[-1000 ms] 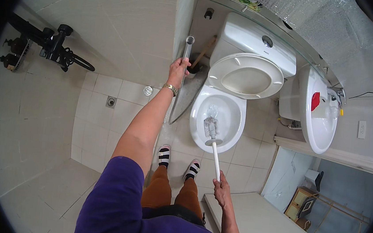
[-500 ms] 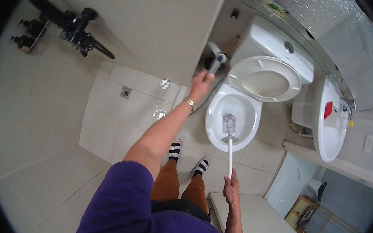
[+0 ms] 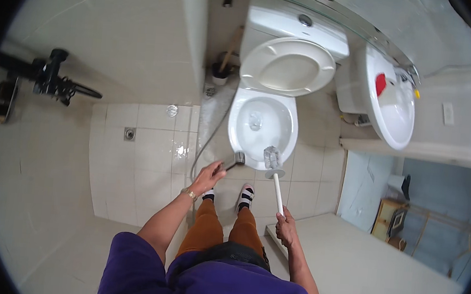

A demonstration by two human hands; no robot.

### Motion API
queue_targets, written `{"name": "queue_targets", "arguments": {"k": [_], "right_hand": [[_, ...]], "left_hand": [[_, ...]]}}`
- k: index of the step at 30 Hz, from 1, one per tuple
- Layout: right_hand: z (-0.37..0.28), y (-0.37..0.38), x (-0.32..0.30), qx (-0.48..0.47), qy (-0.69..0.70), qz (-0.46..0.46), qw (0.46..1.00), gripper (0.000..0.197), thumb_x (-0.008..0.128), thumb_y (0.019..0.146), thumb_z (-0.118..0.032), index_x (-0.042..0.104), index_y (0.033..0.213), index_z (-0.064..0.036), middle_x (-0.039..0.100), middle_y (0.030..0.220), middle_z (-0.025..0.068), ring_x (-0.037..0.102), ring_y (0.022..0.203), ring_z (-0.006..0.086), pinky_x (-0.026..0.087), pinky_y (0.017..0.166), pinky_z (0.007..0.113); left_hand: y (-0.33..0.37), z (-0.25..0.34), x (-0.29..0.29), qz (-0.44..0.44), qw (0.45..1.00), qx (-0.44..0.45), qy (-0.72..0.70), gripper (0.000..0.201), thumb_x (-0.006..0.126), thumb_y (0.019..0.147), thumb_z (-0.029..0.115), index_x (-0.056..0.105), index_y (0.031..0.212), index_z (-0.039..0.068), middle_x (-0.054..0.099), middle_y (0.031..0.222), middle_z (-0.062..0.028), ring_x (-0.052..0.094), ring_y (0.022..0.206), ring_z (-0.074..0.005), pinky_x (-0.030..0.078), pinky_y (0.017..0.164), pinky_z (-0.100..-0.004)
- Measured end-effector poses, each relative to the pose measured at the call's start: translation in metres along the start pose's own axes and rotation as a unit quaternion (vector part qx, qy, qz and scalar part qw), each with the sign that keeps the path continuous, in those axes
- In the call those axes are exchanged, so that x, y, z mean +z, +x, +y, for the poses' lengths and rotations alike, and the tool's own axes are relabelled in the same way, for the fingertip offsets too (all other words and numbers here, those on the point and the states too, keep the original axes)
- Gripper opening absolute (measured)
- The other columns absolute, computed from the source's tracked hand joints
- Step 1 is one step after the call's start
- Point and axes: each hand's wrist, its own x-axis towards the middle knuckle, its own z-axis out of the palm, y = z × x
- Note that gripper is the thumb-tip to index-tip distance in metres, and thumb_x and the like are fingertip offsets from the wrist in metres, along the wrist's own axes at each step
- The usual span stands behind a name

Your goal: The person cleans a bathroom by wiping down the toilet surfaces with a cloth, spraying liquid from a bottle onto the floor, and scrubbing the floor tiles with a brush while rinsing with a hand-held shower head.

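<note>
In my right hand (image 3: 286,229) is the white handle of a toilet brush (image 3: 278,194). Its wet grey bristles hang over the front rim of the white toilet bowl (image 3: 289,117), above a round splash disc. My left hand (image 3: 208,177) is closed round a hand-held bidet sprayer (image 3: 239,158), whose dark head reaches close to the front left of the bowl. A grey hose (image 3: 216,135) curves down the left side of the toilet. Both the toilet seat and lid (image 3: 288,66) are raised, and water shows in the bowl.
A white washbasin (image 3: 391,113) with a red item in it juts out to the right. Beside the cistern stands a small dark-and-white holder (image 3: 220,73) with a wooden handle. A partition wall (image 3: 166,40) bounds the left. A white door (image 3: 359,264) is at the lower right.
My left hand has come back toward me with the sprayer, from beside the cistern to the front of the bowl. The brush has lifted out of the bowl. The view has shifted.
</note>
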Motion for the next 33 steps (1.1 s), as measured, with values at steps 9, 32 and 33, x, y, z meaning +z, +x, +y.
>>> {"name": "queue_targets", "arguments": {"k": [9,32,33], "right_hand": [[0.055,-0.016,-0.025,0.032,0.213,0.097,0.972,0.045,0.046,0.090,-0.013,0.031,0.132,-0.0169,0.028,0.051,-0.0058,0.026,0.037,0.0042,0.021,0.031,0.021],[0.167,-0.058,-0.101,0.004,0.321,0.071,0.944,0.047,0.046,0.092,-0.016,0.029,0.136,-0.0186,0.033,0.055,-0.0040,0.030,0.038,0.0052,0.024,0.033,0.021],[0.169,-0.058,-0.107,-0.004,0.323,0.077,0.943,0.047,0.046,0.092,-0.016,0.029,0.136,-0.0184,0.033,0.055,-0.0041,0.030,0.038,0.0052,0.024,0.033,0.021]], "left_hand": [[0.025,-0.043,0.059,-0.145,0.974,-0.067,0.158,0.035,0.058,0.083,0.035,0.057,0.097,0.003,0.061,0.082,-0.0195,0.058,0.081,-0.0355,0.044,0.073,-0.0401],[0.137,0.100,0.168,-0.196,0.972,0.021,0.128,0.036,0.056,0.086,0.035,0.059,0.101,0.002,0.059,0.073,-0.0045,0.050,0.056,-0.0117,0.044,0.055,-0.0284],[0.121,0.088,0.176,-0.212,0.967,0.009,0.143,0.038,0.057,0.086,0.036,0.059,0.103,0.002,0.060,0.074,-0.0046,0.051,0.058,-0.0116,0.044,0.056,-0.0280]]}}
